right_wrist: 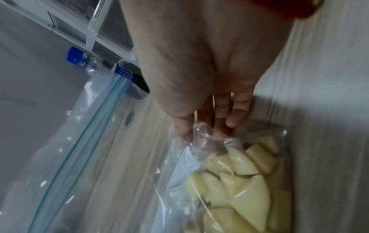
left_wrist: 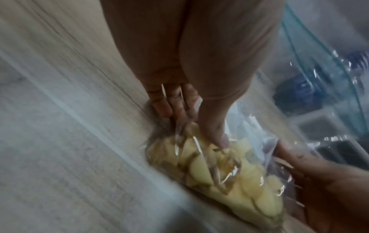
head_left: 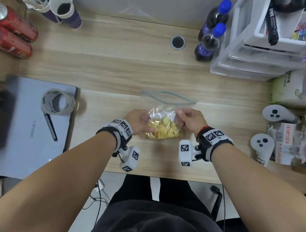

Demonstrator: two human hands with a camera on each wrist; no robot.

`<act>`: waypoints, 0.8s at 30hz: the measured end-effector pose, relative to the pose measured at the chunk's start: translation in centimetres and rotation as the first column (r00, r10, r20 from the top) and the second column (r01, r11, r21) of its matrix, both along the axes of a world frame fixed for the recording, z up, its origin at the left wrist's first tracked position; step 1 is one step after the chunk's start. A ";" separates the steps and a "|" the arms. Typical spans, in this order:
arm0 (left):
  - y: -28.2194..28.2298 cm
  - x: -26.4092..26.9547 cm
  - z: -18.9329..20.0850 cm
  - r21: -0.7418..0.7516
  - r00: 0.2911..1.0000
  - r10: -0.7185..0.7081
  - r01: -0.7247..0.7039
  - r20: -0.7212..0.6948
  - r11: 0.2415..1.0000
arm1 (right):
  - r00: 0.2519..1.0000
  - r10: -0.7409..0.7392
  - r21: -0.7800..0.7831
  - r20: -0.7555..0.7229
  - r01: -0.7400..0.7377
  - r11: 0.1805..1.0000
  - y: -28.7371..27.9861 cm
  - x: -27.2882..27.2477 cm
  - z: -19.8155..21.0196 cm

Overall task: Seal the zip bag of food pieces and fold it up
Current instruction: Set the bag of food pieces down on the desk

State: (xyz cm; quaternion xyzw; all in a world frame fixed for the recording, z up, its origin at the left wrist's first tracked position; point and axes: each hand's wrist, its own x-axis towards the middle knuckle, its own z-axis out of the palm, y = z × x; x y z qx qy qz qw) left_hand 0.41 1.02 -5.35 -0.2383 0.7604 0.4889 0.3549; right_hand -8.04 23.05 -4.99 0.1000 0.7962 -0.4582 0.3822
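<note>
A clear zip bag [head_left: 164, 110] lies on the wooden desk [head_left: 115, 72] in front of me, with yellow food pieces [head_left: 165, 130] heaped at its near end. Its blue-green zip strip [head_left: 168, 98] points away from me, and the two sides bow apart. My left hand [head_left: 144, 121] grips the bag's left side; in the left wrist view the thumb [left_wrist: 215, 130] presses on the food pieces [left_wrist: 229, 181] through the plastic and the fingers curl beneath. My right hand [head_left: 181, 117] pinches the right side, with the plastic bunched between thumb and fingers [right_wrist: 231, 118] above the food pieces [right_wrist: 245, 178]. The zip strip [right_wrist: 83, 138] hangs loose.
A closed laptop [head_left: 26, 141] with a tape roll [head_left: 58, 101] and a pen on it lies at the left. Red cans [head_left: 11, 35] and paper cups [head_left: 65, 10] stand at the back left. Bottles [head_left: 208, 41], plastic drawers [head_left: 256, 51], a carton [head_left: 295, 87], two controllers [head_left: 262, 144] and papers crowd the right.
</note>
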 end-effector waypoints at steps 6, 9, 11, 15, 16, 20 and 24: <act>-0.6 0.2 -0.1 -0.193 0.989 0.130 -0.142 -0.075 0.971 | 0.991 0.011 -0.131 0.131 0.007 0.991 -1.2 -0.9 0.9; -0.7 -0.3 0.2 -0.151 0.959 0.252 -0.270 -0.126 0.951 | 0.985 0.158 -0.027 0.076 -0.156 0.987 -0.6 -1.0 -0.2; -0.8 -0.8 0.3 -0.073 0.931 0.339 -0.350 -0.134 0.934 | 0.991 0.131 0.037 0.042 -0.132 0.991 -0.3 -0.8 -0.9; -0.6 -0.6 0.3 0.024 0.994 0.100 -0.099 -0.043 0.995 | 0.999 0.023 0.158 -0.043 -0.016 0.987 -0.4 -0.2 -1.6; -0.4 -0.5 0.1 -0.007 0.998 0.040 -0.041 -0.053 0.999 | 0.997 0.007 0.157 -0.075 0.005 0.988 -0.6 -0.2 -1.3; -0.3 0.1 -1.2 -0.078 0.987 0.102 -0.112 -0.121 0.991 | 0.986 0.046 0.162 -0.157 -0.021 0.987 -1.6 -0.4 -0.2; -0.6 0.4 -1.3 -0.074 0.983 0.133 -0.142 -0.123 0.987 | 0.989 0.068 0.195 -0.135 -0.041 0.980 -1.6 -0.4 -0.6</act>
